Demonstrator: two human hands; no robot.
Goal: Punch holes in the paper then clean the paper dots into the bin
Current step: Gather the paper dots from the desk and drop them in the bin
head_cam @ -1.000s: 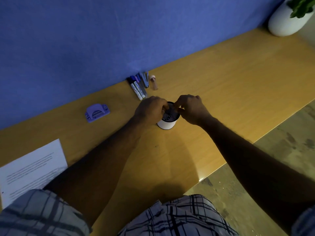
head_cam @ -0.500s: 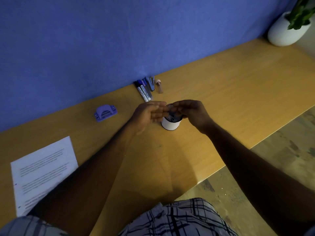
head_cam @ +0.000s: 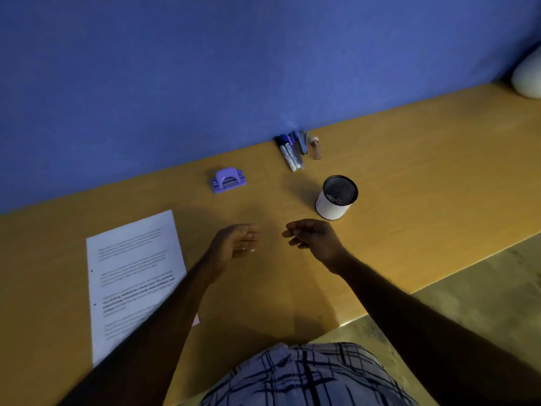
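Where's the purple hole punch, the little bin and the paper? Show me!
hole punch (head_cam: 228, 180): head view, on its purple top.
bin (head_cam: 331, 208): head view, on its white side wall.
paper (head_cam: 131, 268): head view, on the middle of the printed sheet.

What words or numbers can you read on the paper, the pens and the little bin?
White printed sheet of paper: several lines of dark print, too blurred to read.
White-barrelled marker pens: dark markings, too small to read.
White cylindrical bin: no text shows.
Purple plastic hole punch: no text shows.
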